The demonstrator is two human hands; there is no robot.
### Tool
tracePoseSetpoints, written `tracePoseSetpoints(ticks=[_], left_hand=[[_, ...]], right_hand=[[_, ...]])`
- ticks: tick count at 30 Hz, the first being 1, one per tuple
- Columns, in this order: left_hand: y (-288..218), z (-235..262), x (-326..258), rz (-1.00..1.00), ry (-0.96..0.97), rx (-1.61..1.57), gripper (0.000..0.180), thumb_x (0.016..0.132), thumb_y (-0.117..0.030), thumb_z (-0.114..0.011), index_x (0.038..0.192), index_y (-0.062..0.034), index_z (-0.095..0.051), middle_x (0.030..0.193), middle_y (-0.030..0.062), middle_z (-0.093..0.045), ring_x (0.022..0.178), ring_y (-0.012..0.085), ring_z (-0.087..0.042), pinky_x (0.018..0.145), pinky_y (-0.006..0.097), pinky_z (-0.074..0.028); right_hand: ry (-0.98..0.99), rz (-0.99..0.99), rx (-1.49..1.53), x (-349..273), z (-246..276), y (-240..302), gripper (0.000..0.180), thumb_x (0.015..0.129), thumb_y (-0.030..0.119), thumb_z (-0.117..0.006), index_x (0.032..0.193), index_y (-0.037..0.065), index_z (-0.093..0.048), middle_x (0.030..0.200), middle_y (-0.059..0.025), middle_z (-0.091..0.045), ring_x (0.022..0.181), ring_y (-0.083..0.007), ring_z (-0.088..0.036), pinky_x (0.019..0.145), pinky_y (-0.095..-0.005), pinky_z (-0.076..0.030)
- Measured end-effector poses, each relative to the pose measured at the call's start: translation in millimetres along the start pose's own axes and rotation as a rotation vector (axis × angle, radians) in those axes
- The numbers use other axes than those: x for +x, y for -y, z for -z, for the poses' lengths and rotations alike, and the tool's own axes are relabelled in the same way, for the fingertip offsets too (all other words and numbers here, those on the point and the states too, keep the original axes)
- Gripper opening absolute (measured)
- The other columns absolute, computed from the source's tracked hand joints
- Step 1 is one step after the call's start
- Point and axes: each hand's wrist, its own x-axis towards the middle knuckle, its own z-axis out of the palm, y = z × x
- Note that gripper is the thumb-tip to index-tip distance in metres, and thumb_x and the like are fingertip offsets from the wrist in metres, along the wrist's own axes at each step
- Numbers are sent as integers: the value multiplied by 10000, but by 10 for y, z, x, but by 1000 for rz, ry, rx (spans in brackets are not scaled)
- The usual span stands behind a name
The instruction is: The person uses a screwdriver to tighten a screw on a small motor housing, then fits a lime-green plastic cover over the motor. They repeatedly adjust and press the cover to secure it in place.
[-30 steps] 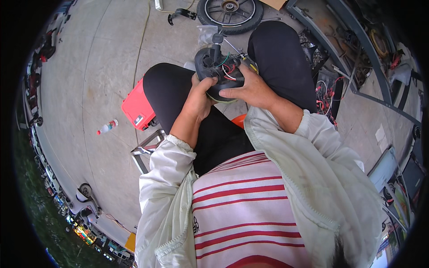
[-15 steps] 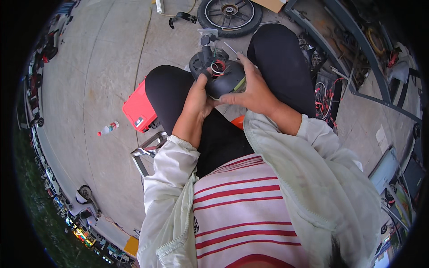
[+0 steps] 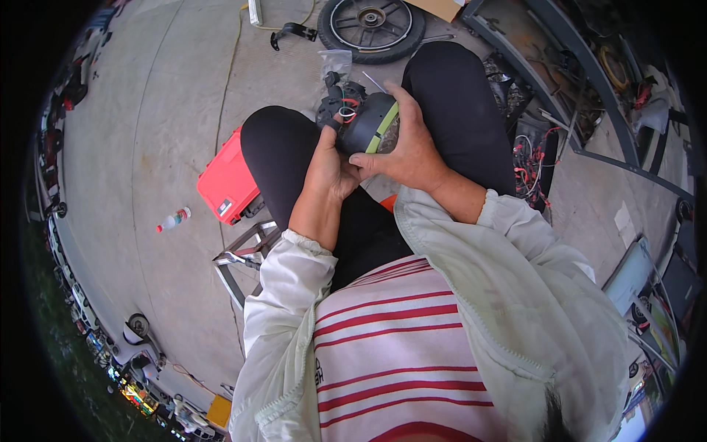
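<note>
Above my lap I hold a rounded black housing (image 3: 363, 133) that looks like a vehicle headlight. It has a yellow-green band (image 3: 383, 128) and a clear-looking face toward the right. Red, white and green wires (image 3: 346, 110) come out of its back. My left hand (image 3: 324, 171) grips the lower left side, thumb up near the wires. My right hand (image 3: 412, 147) is wrapped round the right side, thumb at the bottom edge and fingers partly hidden. A thin metal rod (image 3: 374, 82) sticks out beside the right fingertips; its other end is hidden.
A spoked wheel with tyre (image 3: 372, 28) and a black bracket (image 3: 293, 34) lie ahead. At the left are a red case (image 3: 230, 180), a bottle (image 3: 174, 219) and a metal-framed stool (image 3: 247, 254). To the right are tangled wires (image 3: 529, 166) and a grey metal frame (image 3: 604, 88).
The housing has turned in my hands, so its green band and clear face now show more. Its back with the wires has swung left.
</note>
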Motion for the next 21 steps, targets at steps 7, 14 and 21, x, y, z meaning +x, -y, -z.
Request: tracePoseSetpoints(ticks=[7, 14, 21], left_hand=[[-3, -69, -16, 5, 9, 19, 585, 1012, -547, -468, 1382, -99, -538, 1308, 143, -629, 1135, 326, -666, 903, 544, -589], [36, -129, 44, 31, -34, 16, 627, 1041, -589, -322, 1407, -117, -512, 1348, 138, -605, 1188, 323, -643, 937, 547, -573], [43, -165, 52, 94, -65, 38, 715, 1038, -641, -159, 1440, -146, -484, 1374, 130, -600, 1237, 331, -613, 1012, 549, -522]], right_hand=[[-4, 25, 3, 65, 72, 40, 1058, 633, 374, -950, 1455, 19, -386, 1376, -237, -483, 1289, -387, -502, 1090, -458, -419], [26, 43, 10, 122, 63, 36, 1035, 695, 357, -913, 1524, 49, -376, 1356, -235, -491, 1282, -392, -492, 1095, -445, -409], [44, 89, -111, 87, 57, 36, 933, 778, 385, -852, 1569, 197, -394, 1351, -277, -450, 1231, -436, -482, 1088, -467, -401]])
